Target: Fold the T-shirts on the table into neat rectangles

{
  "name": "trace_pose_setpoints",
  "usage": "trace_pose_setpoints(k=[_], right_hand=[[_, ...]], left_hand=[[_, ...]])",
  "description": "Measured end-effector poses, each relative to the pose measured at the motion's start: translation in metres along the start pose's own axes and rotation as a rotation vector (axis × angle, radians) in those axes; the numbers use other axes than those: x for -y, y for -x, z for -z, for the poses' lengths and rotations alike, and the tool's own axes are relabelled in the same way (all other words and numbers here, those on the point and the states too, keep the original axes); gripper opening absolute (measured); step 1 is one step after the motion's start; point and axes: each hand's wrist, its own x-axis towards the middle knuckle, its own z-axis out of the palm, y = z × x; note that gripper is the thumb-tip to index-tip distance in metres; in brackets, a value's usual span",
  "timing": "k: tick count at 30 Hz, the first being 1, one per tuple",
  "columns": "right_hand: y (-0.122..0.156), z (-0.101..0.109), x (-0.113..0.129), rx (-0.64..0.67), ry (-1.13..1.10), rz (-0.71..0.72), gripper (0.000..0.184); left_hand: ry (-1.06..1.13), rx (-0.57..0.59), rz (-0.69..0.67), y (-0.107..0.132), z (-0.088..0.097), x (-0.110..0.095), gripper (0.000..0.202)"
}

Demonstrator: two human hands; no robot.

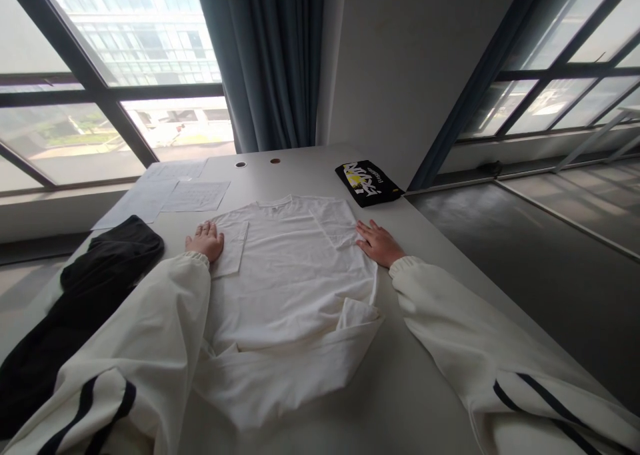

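A white T-shirt (285,261) lies on the table with its neckline at the far side. Both short sleeves are folded inward over the body, and the near hem is bunched up in loose folds. At the folded left sleeve's outer edge rests my left hand (205,241), open, its fingers slightly bent and touching the cloth. My right hand (379,243) is open, fingers spread flat against the outer edge of the right sleeve. Neither hand lifts the shirt.
Dark cloth (113,255) lies along the left side of the table (300,168). Printed paper sheets (195,196) are at the far left. A black bag or folded item with white and yellow lettering (369,183) sits at the far right, near the table's edge.
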Motion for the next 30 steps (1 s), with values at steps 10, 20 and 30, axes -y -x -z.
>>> trace_pose_setpoints(k=[10, 20, 30], right_hand=[[-0.030, -0.008, -0.008, -0.017, -0.038, -0.016, 0.061], [0.003, 0.006, -0.001, -0.327, -0.357, 0.083, 0.056], [0.140, 0.037, 0.097, -0.023, -0.455, 0.500, 0.050]], left_hand=[[-0.006, -0.034, -0.003, -0.026, 0.004, -0.003, 0.075], [-0.121, -0.142, -0.284, 0.078, 0.043, -0.058, 0.063], [0.262, -0.011, -0.778, 0.310, 0.013, -0.007, 0.046]])
